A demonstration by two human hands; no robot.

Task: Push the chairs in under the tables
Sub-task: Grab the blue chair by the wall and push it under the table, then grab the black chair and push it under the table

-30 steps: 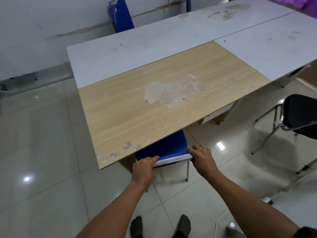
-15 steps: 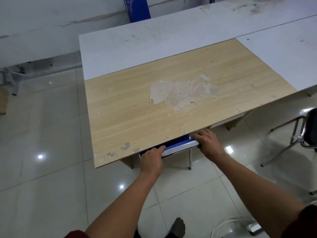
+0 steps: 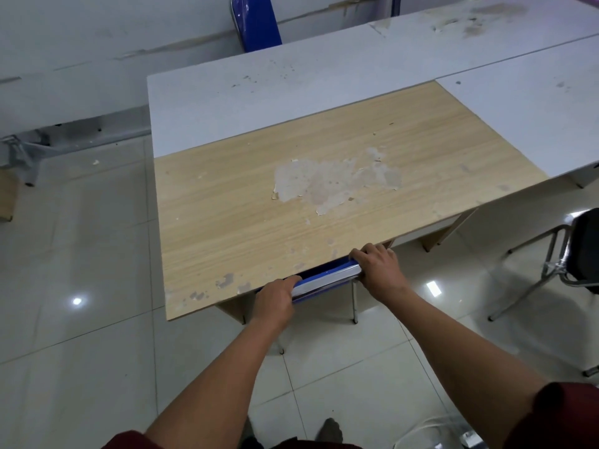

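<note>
Both hands grip the chrome top rail of the blue chair (image 3: 327, 280): the left hand (image 3: 275, 301) is closed round its left end, the right hand (image 3: 381, 270) wrapped over its right end with the knuckles at the near edge of the wood-grain table (image 3: 291, 205). Only the rail and a strip of blue backrest show; the seat lies hidden beneath the tabletop. Judgement: the push on this chair is at or near its finish, since the backrest sits almost against the table edge. Little travel remains, and fingers risk being nipped between rail and edge, so release should come next. A black chair (image 3: 580, 254) stands out on the tiled floor (image 3: 81, 254) to the right, well apart from the table, with open floor around it; it appears the next candidate. Another blue chair (image 3: 256, 24) stands at the far side of the grey table (image 3: 259, 92).
</note>
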